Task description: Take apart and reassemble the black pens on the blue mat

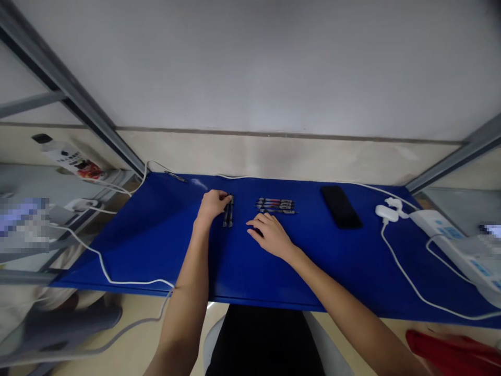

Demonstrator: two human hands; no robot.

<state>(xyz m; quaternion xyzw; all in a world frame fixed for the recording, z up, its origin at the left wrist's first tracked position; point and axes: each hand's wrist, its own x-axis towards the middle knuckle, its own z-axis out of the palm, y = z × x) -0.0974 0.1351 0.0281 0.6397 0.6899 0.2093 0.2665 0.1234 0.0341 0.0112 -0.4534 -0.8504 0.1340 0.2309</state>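
My left hand point(213, 203) is closed at the far ends of the upright-lying pens point(230, 215), its thumb and finger against one of them. These pens lie side by side, pointing away from me; the hand partly covers them. To their right, several more pens point(276, 205) form a stack of parallel rows lying crosswise, some with reddish parts. My right hand point(270, 235) rests just in front of this crosswise group, fingers apart and curved, holding nothing.
A single pen point(176, 176) lies at the back left of the blue tabletop point(250, 282). A black phone point(341, 207) is on the right, followed by a white earbud case point(386, 212) with a cable and a white power strip point(457, 250). A bottle point(70, 158) stands tilted in view beyond the left frame.
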